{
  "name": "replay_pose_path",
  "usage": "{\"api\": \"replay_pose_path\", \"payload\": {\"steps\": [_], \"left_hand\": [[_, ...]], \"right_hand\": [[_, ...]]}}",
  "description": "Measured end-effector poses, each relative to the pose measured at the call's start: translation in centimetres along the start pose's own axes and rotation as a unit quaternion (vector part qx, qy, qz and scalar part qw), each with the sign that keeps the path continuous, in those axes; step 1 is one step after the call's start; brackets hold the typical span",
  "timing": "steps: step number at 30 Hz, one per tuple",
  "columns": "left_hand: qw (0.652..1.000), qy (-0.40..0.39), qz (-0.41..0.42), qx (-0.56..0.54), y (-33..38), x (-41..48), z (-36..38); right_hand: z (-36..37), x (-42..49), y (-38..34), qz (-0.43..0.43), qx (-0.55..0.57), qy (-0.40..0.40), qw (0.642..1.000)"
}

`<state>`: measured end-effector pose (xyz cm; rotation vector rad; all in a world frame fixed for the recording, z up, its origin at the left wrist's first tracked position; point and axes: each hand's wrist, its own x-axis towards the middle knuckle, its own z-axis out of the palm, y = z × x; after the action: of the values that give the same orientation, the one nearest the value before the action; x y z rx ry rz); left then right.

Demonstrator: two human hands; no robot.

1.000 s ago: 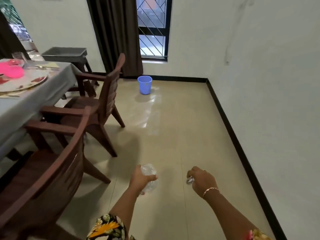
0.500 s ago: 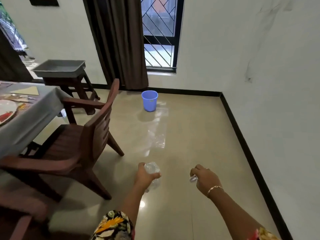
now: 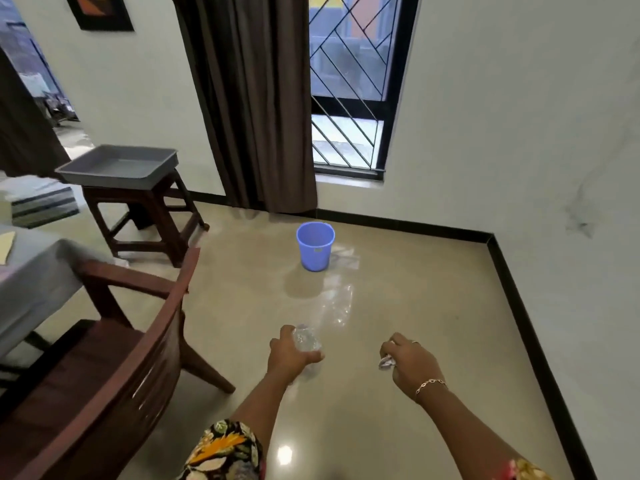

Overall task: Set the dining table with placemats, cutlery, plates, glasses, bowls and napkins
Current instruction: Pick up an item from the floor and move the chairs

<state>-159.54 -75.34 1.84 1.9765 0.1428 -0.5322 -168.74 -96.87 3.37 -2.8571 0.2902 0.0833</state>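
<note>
My left hand (image 3: 289, 355) grips a crumpled piece of clear plastic (image 3: 306, 339) above the floor. To its right, my right hand (image 3: 410, 365) is closed round a small crumpled white scrap (image 3: 385, 362), which pokes out at the thumb side. A blue bucket (image 3: 315, 245) stands on the floor ahead of both hands, near the window. The dining table's grey cloth corner (image 3: 31, 278) shows at the left edge, with a pale placemat corner (image 3: 5, 245) on it.
A wooden armchair (image 3: 114, 372) stands at the left beside the table. Behind it a wooden stool (image 3: 145, 216) carries a grey tray (image 3: 117, 166). A brown curtain (image 3: 249, 98) hangs by the barred window. White walls with black skirting bound the tiled floor on the right.
The view has moved forward toward the blue bucket and window. The table and near chair have slid out to the left. Both hands keep hold of their crumpled pieces.
</note>
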Motion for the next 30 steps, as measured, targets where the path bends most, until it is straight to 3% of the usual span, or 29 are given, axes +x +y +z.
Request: {"api": "replay_pose_path", "payload": {"steps": [14,22,30], "left_hand": [[0.996,0.062,-0.016,-0.07,13.5,32.2,-0.1],[0.995,0.071,-0.031,-0.057,22.0,49.3,-3.9],[0.991,0.09,-0.074,-0.06,25.2,66.5,-1.9]], "right_hand": [[-2.7,37.9,3.5,-0.025,0.019,-0.033,0.999],[-4.1,59.0,3.2,0.006,0.039,-0.113,0.993],[0.0,77.9,5.7,0.05,0.103,-0.21,0.971]]}}
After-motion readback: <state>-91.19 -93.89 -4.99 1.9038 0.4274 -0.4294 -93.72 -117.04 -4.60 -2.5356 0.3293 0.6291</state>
